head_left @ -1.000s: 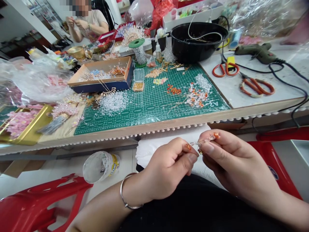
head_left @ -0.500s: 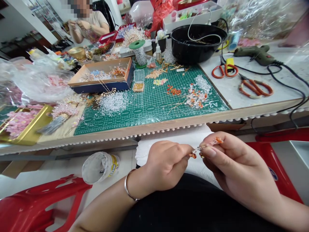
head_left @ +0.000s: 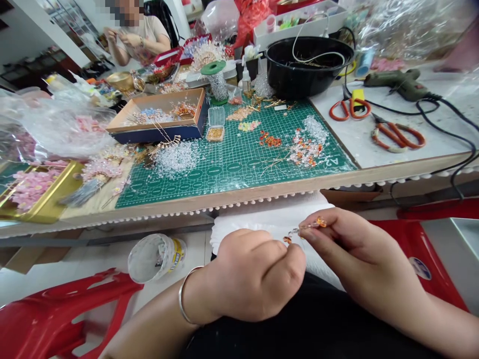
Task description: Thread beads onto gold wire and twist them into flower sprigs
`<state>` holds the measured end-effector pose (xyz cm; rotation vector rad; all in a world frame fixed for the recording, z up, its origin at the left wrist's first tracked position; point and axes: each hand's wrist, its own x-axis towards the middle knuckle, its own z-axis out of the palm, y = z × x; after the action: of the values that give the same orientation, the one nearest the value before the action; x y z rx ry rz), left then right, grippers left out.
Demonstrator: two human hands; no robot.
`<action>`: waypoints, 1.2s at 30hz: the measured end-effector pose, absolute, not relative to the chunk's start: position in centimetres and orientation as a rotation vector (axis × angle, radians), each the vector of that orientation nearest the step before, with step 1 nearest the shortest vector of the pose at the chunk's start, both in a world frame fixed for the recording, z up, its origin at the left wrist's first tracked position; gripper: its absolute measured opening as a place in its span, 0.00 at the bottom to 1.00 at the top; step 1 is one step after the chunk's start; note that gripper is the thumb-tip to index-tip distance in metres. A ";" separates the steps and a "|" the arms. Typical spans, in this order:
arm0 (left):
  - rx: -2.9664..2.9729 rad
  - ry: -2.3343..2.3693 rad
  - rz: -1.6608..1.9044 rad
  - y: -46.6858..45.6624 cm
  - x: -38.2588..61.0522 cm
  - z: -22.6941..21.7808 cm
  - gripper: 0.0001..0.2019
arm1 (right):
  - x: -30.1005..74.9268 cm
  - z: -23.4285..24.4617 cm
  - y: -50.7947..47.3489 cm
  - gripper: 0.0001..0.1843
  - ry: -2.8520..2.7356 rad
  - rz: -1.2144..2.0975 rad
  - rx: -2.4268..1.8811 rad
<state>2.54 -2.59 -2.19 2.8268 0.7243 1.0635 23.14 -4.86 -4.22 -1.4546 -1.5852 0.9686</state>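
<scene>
A small sprig of clear and orange beads is pinched between the thumb and index finger of my right hand, above my lap. More of its beads show to the left of those fingertips. My left hand, with a silver bangle at the wrist, is closed just beside the sprig's left end. Its fingertips are turned away, so whatever it grips is hidden. On the green cutting mat lie a pile of clear-and-orange beaded stems, loose orange beads and clear beads.
Two orange-handled cutting tools, pliers and scissors, lie right of the mat near a glue gun. A black basin and a box of hairpieces stand behind. Below are a bucket and red stools. Another person sits opposite.
My left hand has rolled over and dropped slightly, its fingers now turned further out of sight. My right hand has shifted a little left with the beaded sprig.
</scene>
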 end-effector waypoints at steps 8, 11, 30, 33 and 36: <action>2.366 0.955 0.878 -0.6 2.7 -1.0 0.03 | 24.2 -3.5 -3.8 0.21 -1.666 1.627 -1.348; 2.198 1.092 0.805 -0.2 2.8 -1.4 0.03 | 24.6 -3.7 -2.9 0.22 -1.550 1.772 -1.342; 2.207 2.107 0.968 6.9 -13.9 -4.3 0.10 | 16.7 -0.7 14.4 0.15 -2.665 1.311 -1.399; 2.323 2.032 0.786 8.8 -13.5 -4.7 0.07 | 15.1 -1.5 17.1 0.13 -2.858 1.064 -1.478; 2.380 1.990 0.645 9.8 -13.4 -5.0 0.07 | 14.9 -2.1 18.7 0.13 -2.955 0.767 -1.559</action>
<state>-13.36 9.84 -5.03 2.3799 1.9900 0.6452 14.93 18.71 -2.14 -1.5586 -2.9546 0.7673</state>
